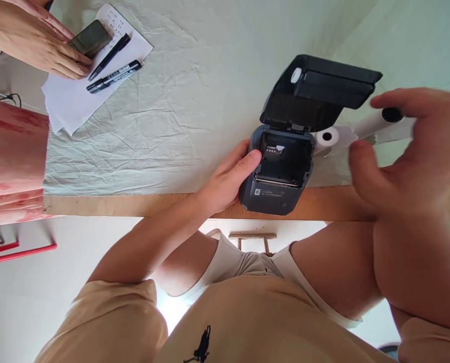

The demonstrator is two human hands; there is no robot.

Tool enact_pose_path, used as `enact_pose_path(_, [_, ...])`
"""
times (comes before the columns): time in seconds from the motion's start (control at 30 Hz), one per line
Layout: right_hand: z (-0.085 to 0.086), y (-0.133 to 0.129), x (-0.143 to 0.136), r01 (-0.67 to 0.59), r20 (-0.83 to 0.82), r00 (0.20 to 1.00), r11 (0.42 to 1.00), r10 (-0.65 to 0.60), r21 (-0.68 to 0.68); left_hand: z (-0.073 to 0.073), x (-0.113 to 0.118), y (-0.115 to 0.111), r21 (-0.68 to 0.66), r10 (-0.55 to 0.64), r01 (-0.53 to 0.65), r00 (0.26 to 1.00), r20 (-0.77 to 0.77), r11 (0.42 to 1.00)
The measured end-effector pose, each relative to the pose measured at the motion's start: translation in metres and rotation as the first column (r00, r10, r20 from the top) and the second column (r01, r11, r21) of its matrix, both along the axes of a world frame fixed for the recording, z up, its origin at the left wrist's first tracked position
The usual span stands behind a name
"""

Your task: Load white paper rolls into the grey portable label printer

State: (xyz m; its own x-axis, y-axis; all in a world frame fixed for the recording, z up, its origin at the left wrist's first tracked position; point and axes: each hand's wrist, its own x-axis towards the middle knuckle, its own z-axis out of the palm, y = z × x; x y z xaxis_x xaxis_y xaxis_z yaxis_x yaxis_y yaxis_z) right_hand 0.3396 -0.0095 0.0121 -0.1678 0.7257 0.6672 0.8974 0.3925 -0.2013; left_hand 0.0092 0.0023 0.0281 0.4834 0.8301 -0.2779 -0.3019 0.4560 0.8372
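Note:
My left hand [234, 174] grips the left side of a dark portable label printer [272, 199], its thumb on the rim of the bay. The printer's lid [319, 93] is swung up, and the paper bay below it shows no roll, just a small printed sticker [275, 149] inside. To the right of the printer is my right hand [410, 146], blurred, with thumb and forefinger spread apart. Behind that hand lies a larger white paper roll [372, 123] with a black core end. A small white roll [327, 136] stands between it and the printer.
At the upper left, another person's hands [39, 40] rest by a dark phone [91, 39]. Sheets of paper [71, 103], a black pen [109, 58] and a black marker [114, 76] lie there. A wrinkled pale cloth [179, 101] covers the table above its wooden edge [96, 205].

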Motion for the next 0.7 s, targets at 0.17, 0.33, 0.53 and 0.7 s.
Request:
enact_pose_path(0.17, [-0.002,-0.001,-0.039,-0.027,0.070,0.997,0.994,0.035,-0.103,0.001,0.000,-0.001,-0.017,0.015,-0.015,1.000,-0.004,1.000])
enact_pose_path(0.33, [0.002,-0.004,-0.037,0.049,0.042,0.998,0.956,-0.039,-0.288,-0.001,0.000,0.000,0.002,-0.003,0.003,1.000,-0.003,1.000])
enact_pose_path(0.53, [-0.001,-0.003,-0.026,-0.137,0.005,0.990,0.957,0.143,-0.255,-0.003,-0.001,0.000,0.027,0.003,-0.004,1.000,0.004,1.000])
enact_pose_path(0.7, [-0.003,-0.001,-0.026,-0.207,-0.073,0.978,0.958,0.197,-0.199,-0.007,-0.003,0.001,0.041,-0.030,0.029,1.000,0.000,0.999])
